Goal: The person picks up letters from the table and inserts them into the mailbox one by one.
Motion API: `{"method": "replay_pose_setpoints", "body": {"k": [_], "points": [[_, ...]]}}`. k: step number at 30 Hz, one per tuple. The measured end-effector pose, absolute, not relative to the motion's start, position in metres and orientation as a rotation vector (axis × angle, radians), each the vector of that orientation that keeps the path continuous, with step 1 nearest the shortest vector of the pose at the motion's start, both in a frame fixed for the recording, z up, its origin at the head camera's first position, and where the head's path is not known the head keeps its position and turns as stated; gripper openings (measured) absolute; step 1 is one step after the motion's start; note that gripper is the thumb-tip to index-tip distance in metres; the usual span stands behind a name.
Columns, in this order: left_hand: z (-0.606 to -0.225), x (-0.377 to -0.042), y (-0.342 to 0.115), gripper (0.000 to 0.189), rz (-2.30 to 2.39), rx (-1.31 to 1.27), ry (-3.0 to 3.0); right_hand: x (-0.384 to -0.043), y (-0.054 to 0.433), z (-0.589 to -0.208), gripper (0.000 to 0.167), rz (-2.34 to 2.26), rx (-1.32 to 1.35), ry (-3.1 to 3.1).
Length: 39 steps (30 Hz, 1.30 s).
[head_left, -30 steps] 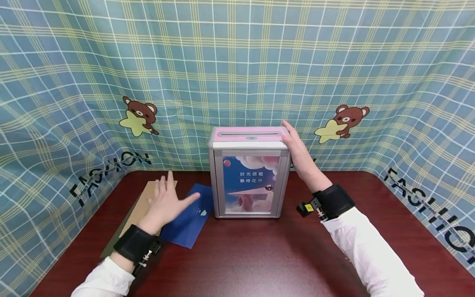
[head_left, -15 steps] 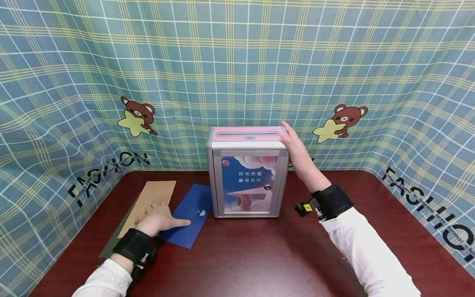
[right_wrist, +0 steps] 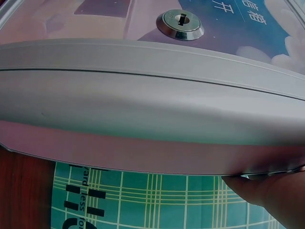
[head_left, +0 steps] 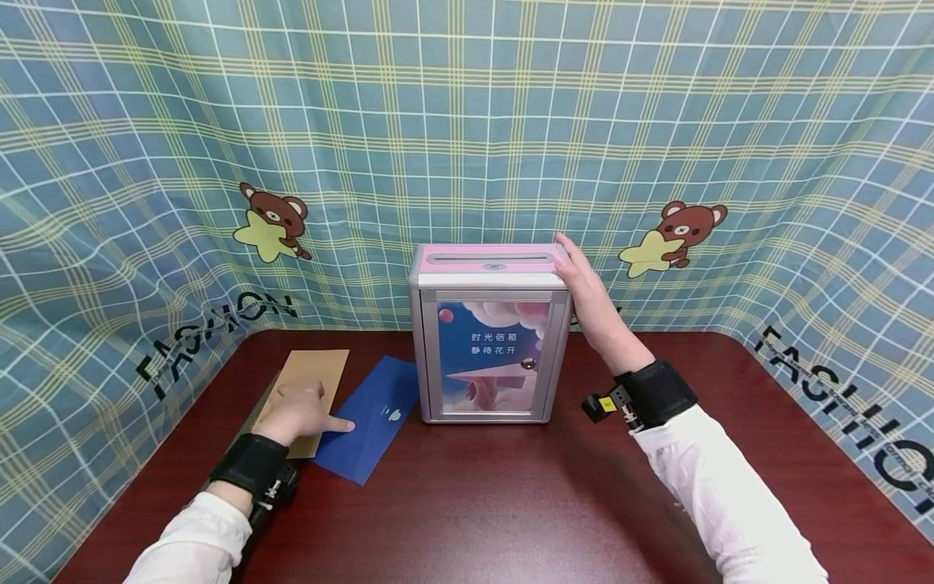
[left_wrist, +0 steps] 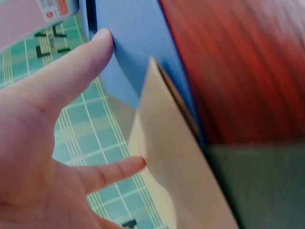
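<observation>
My left hand [head_left: 297, 412] is over the envelopes on the left of the table. Its thumb reaches onto a blue envelope [head_left: 381, 414], which has a small pale print. In the left wrist view a finger touches a kraft-brown envelope [left_wrist: 167, 138] that bows up from the table, with no envelope caught between thumb and finger. A dark green envelope [left_wrist: 262, 181] lies under it, mostly hidden in the head view. On a pink and silver letter box [head_left: 491, 296], standing upright at the back, my right hand [head_left: 593, 304] rests at the top right corner with fingers extended.
The box has a long slot [head_left: 490, 259] on top and a round lock [right_wrist: 181, 24] on its picture front. Behind the dark red table [head_left: 511, 503] hangs a checked curtain [head_left: 467, 146] with printed bears, which also runs along both sides.
From spread in the air, my left hand has come down onto the envelopes, and its fingers have drawn in over the kraft one. The right hand stays at the box corner.
</observation>
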<state>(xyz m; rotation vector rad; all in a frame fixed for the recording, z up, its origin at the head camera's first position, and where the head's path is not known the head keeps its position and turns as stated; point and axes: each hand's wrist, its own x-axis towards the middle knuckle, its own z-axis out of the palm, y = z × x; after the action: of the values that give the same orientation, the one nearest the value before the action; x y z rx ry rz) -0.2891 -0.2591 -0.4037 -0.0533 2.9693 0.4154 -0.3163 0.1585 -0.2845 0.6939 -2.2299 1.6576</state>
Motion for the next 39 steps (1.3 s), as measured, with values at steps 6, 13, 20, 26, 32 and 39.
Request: {"method": "replay_pose_setpoints", "body": {"k": [6, 13, 20, 26, 32, 39], "points": [[-0.405, -0.296, -0.269, 0.072, 0.433, -0.109, 2.959, -0.319, 0.159, -0.287, 0.064, 1.692, 0.704, -2.213], [-0.404, -0.299, -0.270, 0.054, 0.234, -0.008, 3.015, -0.320, 0.158, -0.289, 0.067, 1.710, 0.705, -2.194], [-0.401, -0.298, -0.259, 0.029, 0.075, 0.161, 2.973, -0.321, 0.158, -0.289, 0.064, 1.696, 0.702, -2.189], [-0.406, -0.295, -0.252, 0.023, -0.027, 0.253, 3.063, -0.321, 0.159, -0.289, 0.065, 1.686, 0.688, -2.195], [-0.405, -0.288, -0.251, 0.025, 0.003, 0.274, 3.195, -0.319, 0.159, -0.289, 0.064, 1.677, 0.678, -2.204], [-0.388, -0.277, -0.249, 0.022, 0.087, 0.265, 3.480, -0.320, 0.159, -0.288, 0.063, 1.683, 0.678, -2.210]]}}
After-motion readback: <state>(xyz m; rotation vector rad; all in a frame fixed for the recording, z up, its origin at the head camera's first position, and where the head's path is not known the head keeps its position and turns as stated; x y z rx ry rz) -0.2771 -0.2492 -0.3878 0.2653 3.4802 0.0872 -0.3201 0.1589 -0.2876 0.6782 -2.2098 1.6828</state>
